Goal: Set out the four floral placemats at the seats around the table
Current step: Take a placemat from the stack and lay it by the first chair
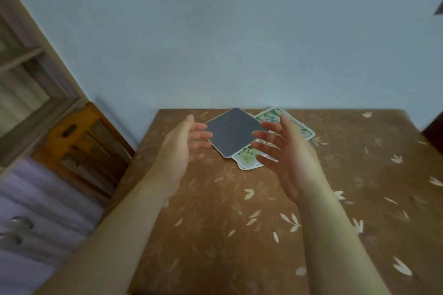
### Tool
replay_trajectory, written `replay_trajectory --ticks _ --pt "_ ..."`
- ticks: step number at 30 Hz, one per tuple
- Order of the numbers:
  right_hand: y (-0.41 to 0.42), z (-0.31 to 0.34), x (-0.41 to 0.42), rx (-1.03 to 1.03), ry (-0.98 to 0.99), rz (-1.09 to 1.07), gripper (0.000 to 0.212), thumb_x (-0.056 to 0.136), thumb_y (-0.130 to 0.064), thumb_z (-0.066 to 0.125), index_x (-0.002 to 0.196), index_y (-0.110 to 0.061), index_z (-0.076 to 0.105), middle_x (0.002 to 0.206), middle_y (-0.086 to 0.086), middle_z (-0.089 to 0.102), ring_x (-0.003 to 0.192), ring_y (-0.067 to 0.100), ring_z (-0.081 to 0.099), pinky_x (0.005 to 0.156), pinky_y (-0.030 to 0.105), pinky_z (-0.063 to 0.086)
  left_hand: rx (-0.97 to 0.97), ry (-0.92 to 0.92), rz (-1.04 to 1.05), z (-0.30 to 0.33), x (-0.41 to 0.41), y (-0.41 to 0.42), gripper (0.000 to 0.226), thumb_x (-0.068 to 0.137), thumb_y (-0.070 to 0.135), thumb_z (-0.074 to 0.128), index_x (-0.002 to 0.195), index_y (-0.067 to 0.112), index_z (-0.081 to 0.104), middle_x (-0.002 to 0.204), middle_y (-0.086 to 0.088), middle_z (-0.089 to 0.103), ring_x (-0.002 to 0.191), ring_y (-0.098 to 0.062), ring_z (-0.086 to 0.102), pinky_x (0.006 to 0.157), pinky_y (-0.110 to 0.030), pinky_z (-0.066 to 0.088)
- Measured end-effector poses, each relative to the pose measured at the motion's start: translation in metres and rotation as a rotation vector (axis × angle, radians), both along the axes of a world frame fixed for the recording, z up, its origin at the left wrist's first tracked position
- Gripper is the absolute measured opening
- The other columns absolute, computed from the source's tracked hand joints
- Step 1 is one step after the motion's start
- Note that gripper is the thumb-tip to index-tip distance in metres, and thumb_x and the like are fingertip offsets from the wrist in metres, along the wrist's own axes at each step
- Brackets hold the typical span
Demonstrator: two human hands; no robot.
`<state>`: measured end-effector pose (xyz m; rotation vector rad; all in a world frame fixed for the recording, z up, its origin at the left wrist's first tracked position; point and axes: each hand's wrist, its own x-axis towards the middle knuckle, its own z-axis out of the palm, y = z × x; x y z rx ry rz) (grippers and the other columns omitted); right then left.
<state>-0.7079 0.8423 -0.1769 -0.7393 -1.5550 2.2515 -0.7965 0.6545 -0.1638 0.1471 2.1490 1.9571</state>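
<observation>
A loose pile of placemats lies near the far edge of the table (215, 235). The top mat (232, 134) shows its plain grey back, turned like a diamond. Floral mats (247, 159) peek out beneath it, one at the front and one (275, 114) at the back right. My left hand (182, 146) hovers just left of the pile, palm facing right, fingers apart. To the pile's right is my right hand (285, 151), palm facing left, fingers spread over the floral mats. Neither hand grips anything.
The table wears a brown cloth with pale leaf prints and stands against a pale blue wall. A wooden chair (84, 141) stands off the table's left side. A window frame (31, 93) and purple fabric (36, 211) fill the left.
</observation>
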Motion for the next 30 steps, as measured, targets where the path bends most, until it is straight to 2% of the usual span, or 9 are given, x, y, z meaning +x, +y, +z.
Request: replay_trajectory --ticks 8,13,19,22,26,28,30 --pt "0.006 -0.012 -0.055 0.0 -0.029 0.006 0.043 0.101 -0.054 0.054 0.107 -0.019 0.078 0.1 0.004 0.082 0.094 0.023 0.078 0.081 0.038 0.058 -0.01 -0.047 -0.007 -0.016 -0.059 0.014 0.048 0.104 0.05 0.036 0.109 0.016 0.071 0.099 0.0 0.08 0.097 -0.023 0.074 0.087 -0.043 0.056" --pt "0.013 -0.025 -0.084 0.032 -0.082 -0.066 0.044 0.101 -0.055 0.053 0.11 -0.019 0.077 0.102 0.004 0.083 0.097 0.025 0.079 0.087 0.042 0.06 0.002 -0.095 -0.077 -0.047 -0.105 0.029 0.045 0.105 0.047 0.038 0.108 0.017 0.072 0.098 0.0 0.08 0.092 -0.02 0.075 0.074 -0.034 0.057" --pt "0.033 -0.075 -0.109 -0.011 -0.186 -0.117 0.046 0.1 -0.057 0.053 0.109 -0.019 0.077 0.1 0.003 0.083 0.095 0.025 0.079 0.077 0.037 0.061 -0.038 -0.235 -0.113 -0.107 -0.144 0.066 0.038 0.104 0.044 0.044 0.107 0.018 0.072 0.099 0.0 0.08 0.089 -0.018 0.076 0.08 -0.037 0.058" --pt "0.055 -0.108 -0.12 -0.064 -0.24 -0.128 0.046 0.098 -0.058 0.055 0.109 -0.019 0.077 0.101 0.003 0.083 0.094 0.023 0.079 0.074 0.036 0.058 -0.121 -0.234 -0.141 -0.144 -0.155 0.092 0.027 0.099 0.041 0.053 0.102 0.022 0.073 0.096 0.004 0.079 0.089 -0.015 0.075 0.081 -0.037 0.058" --pt "0.087 -0.163 -0.136 -0.16 -0.334 -0.09 0.045 0.101 -0.053 0.053 0.111 -0.016 0.076 0.106 0.007 0.082 0.093 0.023 0.078 0.086 0.041 0.057 -0.367 -0.149 -0.237 -0.21 -0.173 0.133 0.022 0.089 0.045 0.059 0.098 0.029 0.072 0.093 0.012 0.076 0.09 -0.006 0.071 0.08 -0.032 0.055" --pt "0.101 -0.19 -0.14 -0.235 -0.373 -0.066 0.045 0.103 -0.05 0.053 0.112 -0.013 0.076 0.106 0.011 0.082 0.086 0.021 0.075 0.079 0.037 0.057 -0.551 -0.072 -0.311 -0.242 -0.186 0.153 0.021 0.089 0.042 0.061 0.103 0.029 0.069 0.098 0.014 0.072 0.095 -0.005 0.068 0.079 -0.027 0.052" --pt "0.113 -0.216 -0.142 -0.312 -0.398 -0.06 0.045 0.103 -0.048 0.054 0.112 -0.01 0.075 0.097 0.01 0.082 0.08 0.021 0.073 0.071 0.034 0.055 -0.725 0.039 -0.378 -0.269 -0.203 0.174 0.025 0.089 0.036 0.063 0.111 0.024 0.065 0.105 0.011 0.068 0.097 -0.009 0.065 0.078 -0.025 0.048"
